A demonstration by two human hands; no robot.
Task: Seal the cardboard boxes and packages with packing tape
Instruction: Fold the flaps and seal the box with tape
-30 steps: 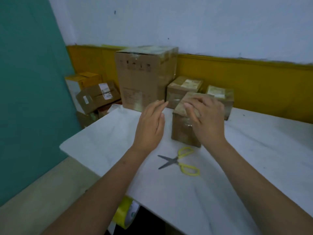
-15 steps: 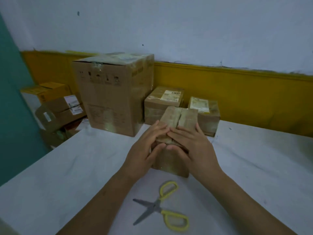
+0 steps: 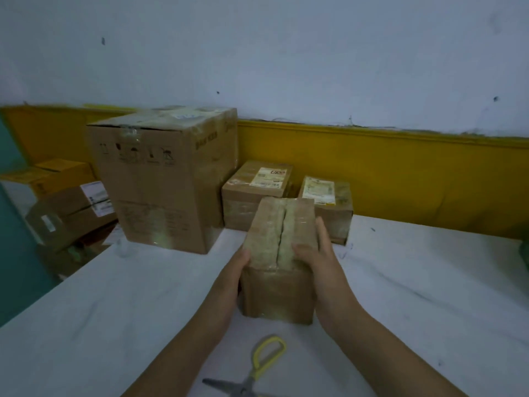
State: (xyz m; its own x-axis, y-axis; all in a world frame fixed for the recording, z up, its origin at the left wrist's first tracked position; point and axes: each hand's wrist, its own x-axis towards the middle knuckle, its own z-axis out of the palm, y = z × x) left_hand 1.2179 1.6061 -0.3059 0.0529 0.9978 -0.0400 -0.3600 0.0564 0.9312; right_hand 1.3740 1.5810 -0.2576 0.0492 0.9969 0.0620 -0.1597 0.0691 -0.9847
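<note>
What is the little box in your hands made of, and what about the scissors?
The small box looks like brown cardboard wrapped in clear, glossy tape: its sides gleam and wrinkle. The scissors seem to have dull grey metal blades and smooth yellow handles, probably plastic, though the picture is too soft to be sure.

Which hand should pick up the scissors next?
Probably the right hand. Both hands hold the small box, but the scissors lie with their yellow handles pointing toward the right wrist, while the blades point toward the arm of the left hand.
</note>
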